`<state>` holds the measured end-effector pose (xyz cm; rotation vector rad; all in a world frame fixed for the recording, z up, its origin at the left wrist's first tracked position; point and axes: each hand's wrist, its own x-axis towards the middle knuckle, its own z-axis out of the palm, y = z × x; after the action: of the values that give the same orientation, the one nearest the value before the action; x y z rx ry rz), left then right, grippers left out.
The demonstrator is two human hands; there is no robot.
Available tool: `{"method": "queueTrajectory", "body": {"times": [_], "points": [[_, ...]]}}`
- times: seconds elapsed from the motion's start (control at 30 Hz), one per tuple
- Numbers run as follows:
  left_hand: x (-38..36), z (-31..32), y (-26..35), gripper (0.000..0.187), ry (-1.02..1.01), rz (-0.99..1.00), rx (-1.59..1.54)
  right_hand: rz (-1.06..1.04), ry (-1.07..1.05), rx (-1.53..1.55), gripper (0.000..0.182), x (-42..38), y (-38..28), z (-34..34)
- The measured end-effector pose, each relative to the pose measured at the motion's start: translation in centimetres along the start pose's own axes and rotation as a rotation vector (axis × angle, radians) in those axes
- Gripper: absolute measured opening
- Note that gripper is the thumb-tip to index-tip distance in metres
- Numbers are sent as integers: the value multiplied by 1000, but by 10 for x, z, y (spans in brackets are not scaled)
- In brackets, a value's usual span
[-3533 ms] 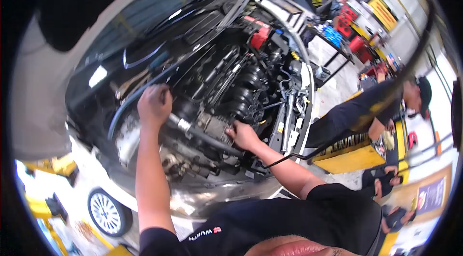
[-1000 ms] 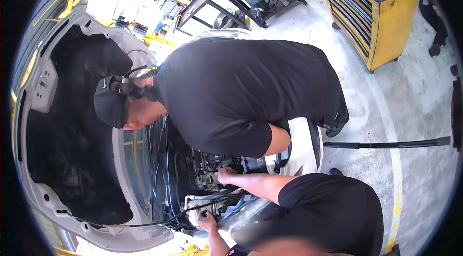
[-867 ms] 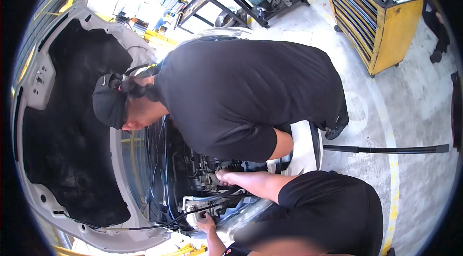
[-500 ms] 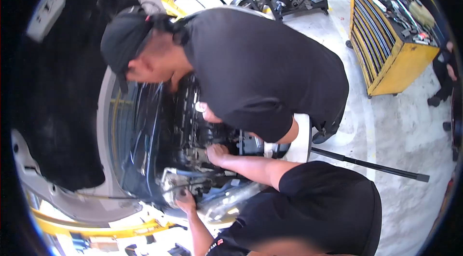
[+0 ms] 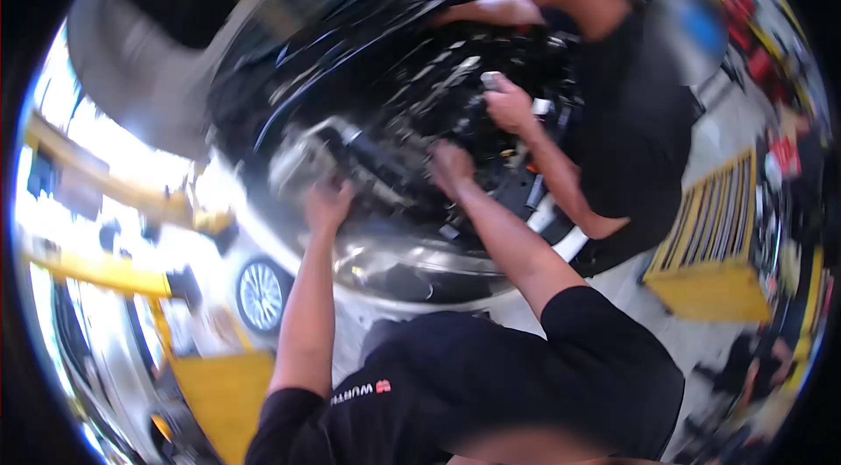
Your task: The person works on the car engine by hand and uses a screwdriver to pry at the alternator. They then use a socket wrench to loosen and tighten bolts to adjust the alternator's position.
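Note:
My left hand (image 5: 328,204) is at the front left of a car's engine bay, beside a pale metallic part (image 5: 302,158). Its blurred fingers look apart, with nothing visible between them. Deeper in, my right hand (image 5: 452,169) is closed among dark engine parts; whatever it grips is hidden. Between my hands runs a dark, thick hose-like part (image 5: 372,154). A co-worker's hand (image 5: 510,106) to the right of mine holds a small pale object (image 5: 491,80).
The co-worker (image 5: 635,123) leans over the bay from the right. The raised hood (image 5: 149,53) is at upper left. A headlight (image 5: 394,262) lies below my forearms. Right stands a yellow tool cabinet (image 5: 710,285); left are yellow lift parts (image 5: 105,276) and a wheel (image 5: 261,294).
My view has swung round, so the car and both people appear turned. Both my hands stay in the engine bay. One of the co-worker's arms now shows reaching toward the back of the bay.

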<state>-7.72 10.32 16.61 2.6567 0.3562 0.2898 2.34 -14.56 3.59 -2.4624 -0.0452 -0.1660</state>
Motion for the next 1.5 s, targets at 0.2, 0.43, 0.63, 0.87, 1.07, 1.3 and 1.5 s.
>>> {"method": "queueTrajectory", "body": {"times": [0.2, 0.43, 0.63, 0.87, 1.07, 1.3, 1.5], "points": [[0, -5, -21, 33, -53, 37, -114, 574, -315, 891, 46, 25, 17, 20], [-2, -12, -39, 32, -87, 102, -381, 33, -17, -230, 53, 7, -11, -14], [25, 7, -69, 56, -357, 124, -1069, -182, -64, -411, 35, -13, -33, -33], [91, -53, -77, 90, -90, -34, -1278, 563, -428, 879, 54, 22, 24, 3], [88, -72, -71, 77, -109, 152, -1052, -59, -80, -162, 52, 9, 6, -7], [14, -66, -122, 44, -184, -52, -1041, 116, -48, -140, 47, 6, -20, -9], [9, -64, -146, 41, -98, -42, -1039, 748, -412, 850, 58, 18, 15, 0]]}}
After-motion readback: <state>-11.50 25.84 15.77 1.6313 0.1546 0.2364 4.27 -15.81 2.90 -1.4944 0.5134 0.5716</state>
